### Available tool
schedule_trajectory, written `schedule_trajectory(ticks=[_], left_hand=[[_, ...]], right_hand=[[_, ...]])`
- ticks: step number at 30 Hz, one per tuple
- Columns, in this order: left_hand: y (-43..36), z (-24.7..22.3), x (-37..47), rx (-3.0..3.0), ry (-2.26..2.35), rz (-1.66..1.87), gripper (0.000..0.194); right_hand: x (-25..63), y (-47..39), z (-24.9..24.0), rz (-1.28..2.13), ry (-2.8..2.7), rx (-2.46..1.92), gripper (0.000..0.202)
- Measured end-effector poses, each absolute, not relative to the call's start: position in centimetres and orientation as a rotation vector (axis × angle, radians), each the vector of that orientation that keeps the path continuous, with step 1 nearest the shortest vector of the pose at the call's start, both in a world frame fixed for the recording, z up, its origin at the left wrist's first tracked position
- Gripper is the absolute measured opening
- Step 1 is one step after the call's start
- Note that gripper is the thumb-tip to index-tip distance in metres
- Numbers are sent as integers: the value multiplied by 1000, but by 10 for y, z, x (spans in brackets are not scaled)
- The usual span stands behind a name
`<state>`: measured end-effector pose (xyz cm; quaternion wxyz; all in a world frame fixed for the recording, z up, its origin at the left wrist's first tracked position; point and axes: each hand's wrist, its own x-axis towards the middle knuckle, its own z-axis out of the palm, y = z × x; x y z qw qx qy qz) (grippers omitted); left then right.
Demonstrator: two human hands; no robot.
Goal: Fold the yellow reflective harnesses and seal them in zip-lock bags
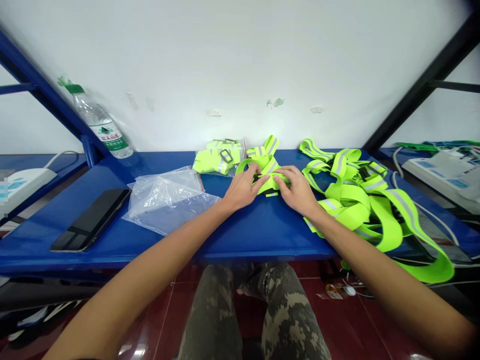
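Observation:
A neon yellow-green strap (pixel 267 164) with a grey reflective stripe lies folded in loops on the blue table, between my hands. My left hand (pixel 245 187) grips its left part, thumb and fingers pressed on the band. My right hand (pixel 296 189) pinches the right part, its thumb close to my left thumb. Just behind and left of them sits a clear bag (pixel 219 157) with folded straps and a black buckle inside. A tangled pile of similar straps (pixel 350 200) spreads to the right, partly under my right forearm.
Clear plastic bags (pixel 167 197) lie flat left of my hands, beside a black phone (pixel 91 220). A water bottle (pixel 103 125) leans at the back left. The blue table (pixel 255 235) meets a white wall, with metal posts at both sides and white power strips beyond them.

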<state>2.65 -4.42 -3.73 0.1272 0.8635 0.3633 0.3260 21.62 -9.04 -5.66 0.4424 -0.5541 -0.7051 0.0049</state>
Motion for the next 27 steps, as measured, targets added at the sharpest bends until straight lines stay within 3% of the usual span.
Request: schedule_trajectory(ticks=[3,7,18,22,27], left_hand=[[-43,-38,27,2507,1018,922,24],[-40,-38,28,2464,964,934,24],[-45,-31,31,2350,761,734,34],[-46,-33,33,2412,731,759,34],[-43,-42,35,2590,799,978,27]], right_hand=[[216,-90,-61,-142,-1620,-1506,43],[217,-85,-64,107,-1478,-1612,64],[217,-72,-59,890,-1160,-1208,34],[214,-67,-58,928,-1174,-1192,29],[210,-62,-62,735,-1290,-1245,26]])
